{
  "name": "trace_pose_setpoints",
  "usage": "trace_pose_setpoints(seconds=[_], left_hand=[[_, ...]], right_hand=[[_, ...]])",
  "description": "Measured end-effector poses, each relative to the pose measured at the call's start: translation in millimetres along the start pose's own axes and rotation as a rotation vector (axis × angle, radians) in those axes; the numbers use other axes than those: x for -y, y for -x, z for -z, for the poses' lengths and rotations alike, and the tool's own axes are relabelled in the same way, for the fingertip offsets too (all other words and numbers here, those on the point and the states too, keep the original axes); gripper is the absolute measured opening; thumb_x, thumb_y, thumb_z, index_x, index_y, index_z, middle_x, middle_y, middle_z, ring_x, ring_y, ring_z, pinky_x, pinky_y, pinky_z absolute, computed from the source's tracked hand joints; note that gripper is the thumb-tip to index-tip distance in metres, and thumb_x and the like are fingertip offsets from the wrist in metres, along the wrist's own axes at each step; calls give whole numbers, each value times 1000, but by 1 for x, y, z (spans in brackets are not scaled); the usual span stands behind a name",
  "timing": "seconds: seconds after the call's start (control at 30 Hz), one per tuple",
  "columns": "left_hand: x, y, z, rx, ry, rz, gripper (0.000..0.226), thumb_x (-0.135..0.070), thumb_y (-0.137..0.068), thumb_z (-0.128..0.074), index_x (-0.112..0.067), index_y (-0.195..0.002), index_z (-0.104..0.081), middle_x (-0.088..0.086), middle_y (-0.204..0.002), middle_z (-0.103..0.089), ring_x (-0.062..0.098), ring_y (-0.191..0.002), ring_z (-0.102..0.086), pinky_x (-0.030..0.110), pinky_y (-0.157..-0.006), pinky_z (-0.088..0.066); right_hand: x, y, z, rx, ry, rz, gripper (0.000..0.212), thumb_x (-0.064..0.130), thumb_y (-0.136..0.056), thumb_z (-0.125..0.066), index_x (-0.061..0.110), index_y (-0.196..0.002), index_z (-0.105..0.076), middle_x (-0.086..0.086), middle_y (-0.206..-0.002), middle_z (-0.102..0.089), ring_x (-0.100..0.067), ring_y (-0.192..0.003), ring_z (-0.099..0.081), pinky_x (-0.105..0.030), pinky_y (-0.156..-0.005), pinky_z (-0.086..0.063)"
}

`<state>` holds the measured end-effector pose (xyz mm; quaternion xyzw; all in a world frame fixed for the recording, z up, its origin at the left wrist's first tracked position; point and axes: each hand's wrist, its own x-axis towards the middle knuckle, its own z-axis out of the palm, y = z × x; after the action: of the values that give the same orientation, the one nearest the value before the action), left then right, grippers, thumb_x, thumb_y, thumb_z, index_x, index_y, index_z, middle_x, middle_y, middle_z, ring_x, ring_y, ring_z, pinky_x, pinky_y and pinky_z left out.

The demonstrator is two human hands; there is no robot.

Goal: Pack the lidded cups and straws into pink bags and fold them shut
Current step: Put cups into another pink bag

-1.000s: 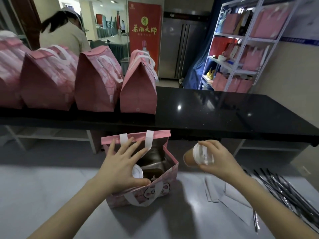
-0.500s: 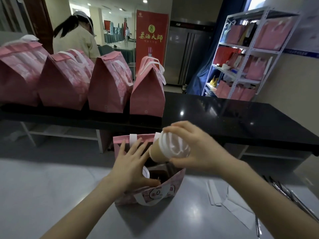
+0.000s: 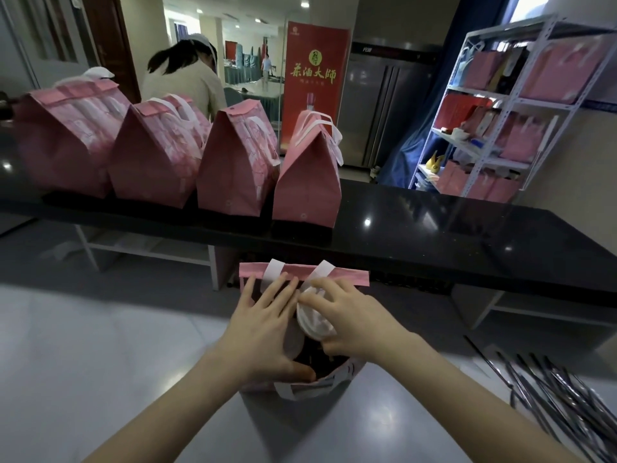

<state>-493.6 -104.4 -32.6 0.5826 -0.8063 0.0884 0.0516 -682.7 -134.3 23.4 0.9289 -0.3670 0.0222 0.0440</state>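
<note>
Fingers of right hand [image 3: 354, 319] grip lidded cup [image 3: 314, 319] at mouth of pink bag [image 3: 344, 278]; left hand [image 3: 260, 332] rests there, fingers straight

My two hands cover most of the open bag's [image 3: 337, 278] mouth, so I can't see inside it or tell how deep the cup [image 3: 314, 320] sits. Only its white lid shows; my right hand [image 3: 354, 320], curled round it, hides the body. A pale round shape [image 3: 293, 342] under my left hand [image 3: 263, 332] is too blurred to name for sure. The straws [image 3: 564, 392] run off the right and bottom edges, and the shelf [image 3: 547, 105] is cut off at the right.
</note>
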Motion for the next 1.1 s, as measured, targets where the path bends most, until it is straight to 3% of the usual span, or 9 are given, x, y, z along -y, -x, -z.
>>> trace_pose_setpoints(seconds=[0.23,0.3,0.43,0.53,0.73,0.9,1.1], left_hand=[[11,7,6,18,-9,-4,126,-97,-58,-26,-22,-153,9,-1,-162,12,17,-142,31,51,-116,14],[12,7,8,28,-9,-34,122,-95,-60,-33,-28,-152,11,-2,-162,12,16,-141,33,50,-116,15],[16,2,19,44,-31,-155,123,-90,-54,-45,-37,-151,11,0,-162,9,14,-133,44,44,-109,31],[17,-2,23,34,-78,-238,128,-92,-50,-49,-40,-150,13,5,-162,7,19,-138,38,45,-110,29],[9,3,13,39,-85,-255,137,-95,-47,-47,-35,-148,22,10,-158,21,23,-138,39,46,-108,31],[3,3,11,55,-91,-220,141,-97,-43,-41,-26,-152,11,12,-158,20,26,-139,37,52,-114,20],[5,4,13,65,-89,-165,141,-95,-43,-43,-21,-154,2,11,-160,15,25,-140,36,53,-114,19]], right_hand=[[15,13,-3,-30,129,205,72,22,-72,-77,25,-134,-41,-7,-145,-36,-29,-131,-35,-38,-94,-48],[14,18,-5,-40,85,160,72,23,-74,-74,27,-136,-38,-7,-148,-32,-29,-134,-31,-37,-93,-47],[1,28,-9,-22,-45,-45,77,38,-74,-69,38,-138,-26,5,-148,-22,-20,-131,-27,-30,-73,-48],[-9,39,-16,23,-83,-140,79,41,-72,-69,43,-136,-23,10,-143,-22,-18,-126,-29,-25,-70,-42],[-12,35,-24,145,-99,-219,79,39,-71,-74,42,-134,-27,8,-136,-27,-18,-119,-34,-30,-82,-50],[2,8,-37,219,-48,-215,82,32,-72,-77,34,-138,-29,2,-131,-33,-24,-114,-40,-40,-91,-45],[2,-5,-66,330,-78,-285,91,28,-72,-77,30,-145,-24,-6,-142,-28,-35,-126,-36,-47,-103,-41]])
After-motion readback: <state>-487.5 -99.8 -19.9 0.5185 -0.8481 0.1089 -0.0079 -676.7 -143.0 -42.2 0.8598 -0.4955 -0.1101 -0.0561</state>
